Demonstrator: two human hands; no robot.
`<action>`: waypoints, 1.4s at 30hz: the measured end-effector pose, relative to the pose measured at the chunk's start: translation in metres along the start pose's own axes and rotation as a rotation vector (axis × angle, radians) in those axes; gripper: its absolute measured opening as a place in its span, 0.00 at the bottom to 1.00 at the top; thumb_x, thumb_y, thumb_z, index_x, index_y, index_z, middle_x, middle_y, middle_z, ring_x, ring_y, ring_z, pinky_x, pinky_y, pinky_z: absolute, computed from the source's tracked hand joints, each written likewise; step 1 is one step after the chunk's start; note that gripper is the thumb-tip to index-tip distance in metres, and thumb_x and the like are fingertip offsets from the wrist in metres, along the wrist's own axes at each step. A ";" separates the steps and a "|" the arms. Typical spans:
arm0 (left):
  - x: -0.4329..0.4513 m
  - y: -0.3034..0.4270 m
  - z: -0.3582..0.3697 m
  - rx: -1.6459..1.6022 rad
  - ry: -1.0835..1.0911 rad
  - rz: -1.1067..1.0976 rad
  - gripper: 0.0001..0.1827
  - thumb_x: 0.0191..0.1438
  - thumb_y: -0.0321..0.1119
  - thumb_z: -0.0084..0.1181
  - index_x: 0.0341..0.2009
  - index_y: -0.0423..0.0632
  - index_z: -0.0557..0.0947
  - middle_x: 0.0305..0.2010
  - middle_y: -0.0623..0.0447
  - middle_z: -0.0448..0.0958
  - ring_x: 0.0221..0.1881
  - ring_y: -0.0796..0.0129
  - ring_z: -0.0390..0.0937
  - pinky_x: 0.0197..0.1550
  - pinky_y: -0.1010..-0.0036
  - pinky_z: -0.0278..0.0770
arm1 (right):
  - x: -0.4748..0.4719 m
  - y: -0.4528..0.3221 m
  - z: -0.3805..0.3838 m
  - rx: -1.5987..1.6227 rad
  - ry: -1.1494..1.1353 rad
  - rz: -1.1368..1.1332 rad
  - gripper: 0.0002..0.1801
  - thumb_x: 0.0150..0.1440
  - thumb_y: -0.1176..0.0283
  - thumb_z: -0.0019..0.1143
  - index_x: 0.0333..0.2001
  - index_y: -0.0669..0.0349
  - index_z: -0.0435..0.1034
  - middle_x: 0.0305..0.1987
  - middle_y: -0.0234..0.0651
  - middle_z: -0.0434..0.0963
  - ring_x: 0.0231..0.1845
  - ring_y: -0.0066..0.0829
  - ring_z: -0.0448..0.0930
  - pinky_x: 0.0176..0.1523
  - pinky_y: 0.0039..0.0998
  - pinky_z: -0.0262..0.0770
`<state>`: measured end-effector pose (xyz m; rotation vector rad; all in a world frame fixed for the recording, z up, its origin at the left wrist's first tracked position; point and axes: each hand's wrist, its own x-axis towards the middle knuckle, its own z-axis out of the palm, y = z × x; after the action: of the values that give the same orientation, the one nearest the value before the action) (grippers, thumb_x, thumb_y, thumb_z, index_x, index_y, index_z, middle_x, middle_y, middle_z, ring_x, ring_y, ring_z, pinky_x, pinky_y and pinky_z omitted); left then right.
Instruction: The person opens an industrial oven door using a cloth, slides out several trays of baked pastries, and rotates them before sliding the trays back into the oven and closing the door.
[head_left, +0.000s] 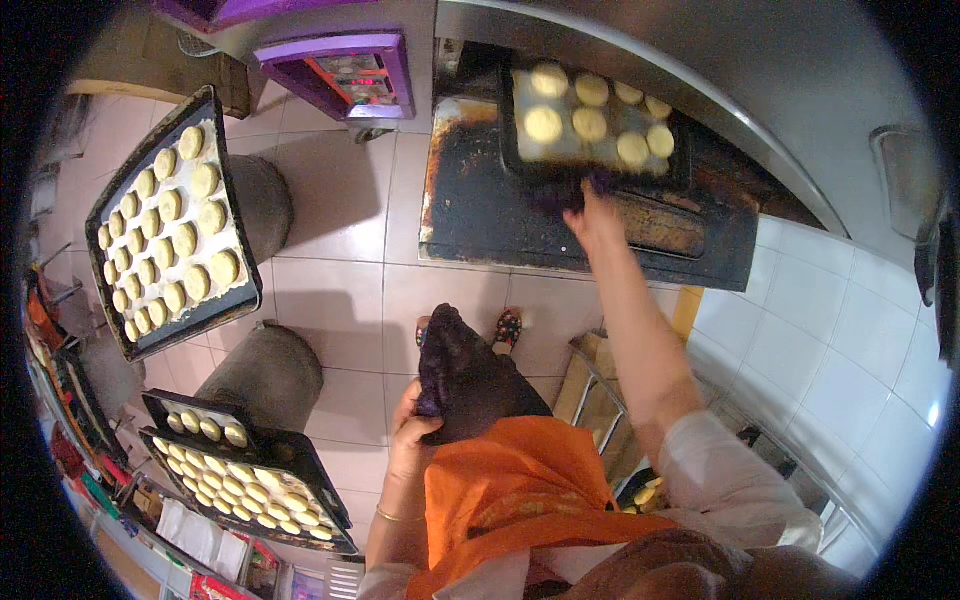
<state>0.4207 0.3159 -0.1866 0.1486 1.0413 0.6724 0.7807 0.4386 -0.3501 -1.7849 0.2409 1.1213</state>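
My right hand (598, 210) reaches forward with a dark cloth (556, 196) bunched in it, at the near rim of a black baking tray (511, 142). Round pale-yellow cakes (589, 124) sit apart on the lined tray, blurred, at the mouth of a deck oven. Beneath the tray lies the oven's scorched lowered door (480, 202), with a long window panel (664, 229) in it. Low before my orange apron (517, 480), my left hand (414, 431) grips a dark purple cloth (450, 360). The grip on the tray's rim is partly hidden by blur.
To the left, a tilted tray of round cakes (247, 289) rests on a grey cylindrical drum (262, 202). Nearer, stacked trays (341, 534) with more cakes stand by a second drum (274, 367). A purple-framed panel (390, 67) stands left of the oven; a metal rack (592, 397) is at my right.
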 end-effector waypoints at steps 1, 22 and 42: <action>-0.001 0.003 -0.003 -0.023 -0.031 0.035 0.28 0.31 0.28 0.47 0.45 0.40 0.72 0.44 0.51 0.72 0.47 0.64 0.69 0.55 0.72 0.62 | 0.012 -0.019 0.020 0.036 -0.025 -0.011 0.25 0.56 0.58 0.53 0.51 0.58 0.59 0.48 0.39 0.67 0.42 0.39 0.67 0.38 0.42 0.73; 0.005 -0.033 -0.037 -0.235 0.077 -0.041 0.32 0.42 0.33 0.57 0.54 0.39 0.67 0.52 0.46 0.71 0.53 0.53 0.68 0.58 0.59 0.63 | 0.095 -0.121 -0.074 -0.096 0.358 -0.491 0.21 0.56 0.60 0.55 0.44 0.65 0.65 0.43 0.40 0.71 0.33 0.36 0.72 0.30 0.37 0.74; 0.050 -0.097 -0.030 -0.103 0.171 -0.254 0.27 0.40 0.33 0.56 0.48 0.38 0.72 0.49 0.45 0.73 0.50 0.53 0.71 0.56 0.60 0.66 | 0.204 -0.228 -0.189 -2.266 0.501 -0.606 0.15 0.53 0.68 0.42 0.42 0.58 0.73 0.48 0.47 0.74 0.48 0.46 0.75 0.51 0.39 0.72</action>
<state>0.4550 0.2619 -0.2798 -0.1317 1.1637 0.5125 1.1391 0.4629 -0.3471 -3.4300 -1.8984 -0.0129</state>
